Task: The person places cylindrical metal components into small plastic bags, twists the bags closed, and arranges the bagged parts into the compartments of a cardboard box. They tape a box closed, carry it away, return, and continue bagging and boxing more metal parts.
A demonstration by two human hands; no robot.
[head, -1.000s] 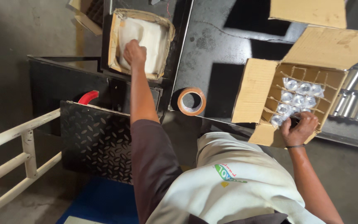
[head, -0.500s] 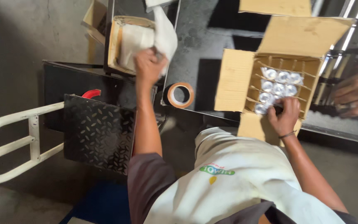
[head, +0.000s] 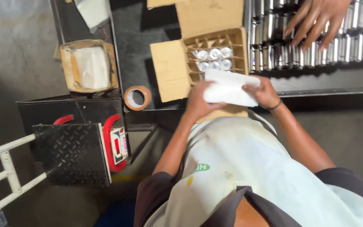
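Both hands (left hand (head: 199, 100), right hand (head: 263, 91)) grip white sheet (head: 228, 88).

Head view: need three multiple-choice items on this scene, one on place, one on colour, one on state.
1. Where does the tape roll lie?
A. left of the divided carton
B. inside that carton
C. on the scale platform

2. What colour is the sheet held in the hands?
A. red
B. white
C. black

3. What state is the divided carton in?
A. taped shut
B. crushed flat
C. open, flaps spread

Answers: 1 A, the roll rests on the dark bench beside the carton's left flap. 2 B, the left hand and right hand grip a white sheet at its two ends. 3 C, its cells show, with silvery round tops in some.
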